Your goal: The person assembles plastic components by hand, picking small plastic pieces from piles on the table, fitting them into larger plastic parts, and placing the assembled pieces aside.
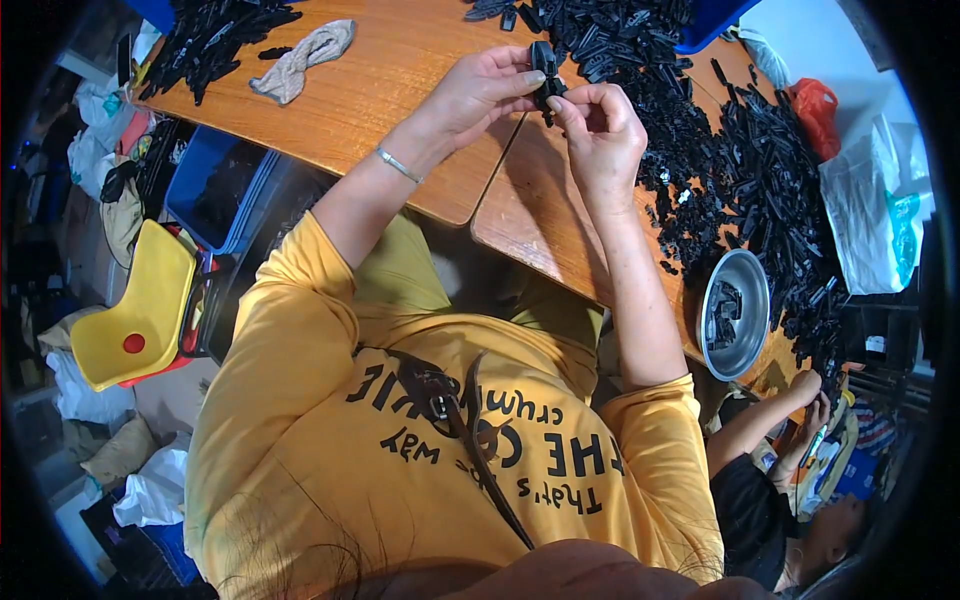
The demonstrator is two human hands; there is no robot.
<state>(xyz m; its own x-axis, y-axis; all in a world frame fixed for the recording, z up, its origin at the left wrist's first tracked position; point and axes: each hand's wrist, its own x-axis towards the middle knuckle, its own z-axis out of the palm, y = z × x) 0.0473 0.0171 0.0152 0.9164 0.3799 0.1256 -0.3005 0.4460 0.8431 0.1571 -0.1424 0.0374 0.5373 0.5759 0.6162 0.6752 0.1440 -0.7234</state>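
In the head view, looking down past a yellow shirt, two bare hands meet above a brown wooden table (400,85). Between them is a small black part (543,62), raised near the table's far side, its longer side running roughly up and down the view.

The left hand (492,88) grasps the part from the left, thumb on the near face and fingers behind it; the grip is closed to the part's thickness. A silvery bracelet (399,165) circles that wrist. The right hand (606,125) pinches at the part's lower end, thumb and index fingertips nearly together, the other fingers curled toward the palm. Exactly what those tips press on is too small to tell.

Just beyond the right hand spreads a heap of black pieces (765,165). Nearer the body, a round metal bowl (752,330) holds a few more. A crumpled pale cloth (303,62) lies left of the hands. At the lower right, a co-worker's hand (804,388) is by the heap's edge.
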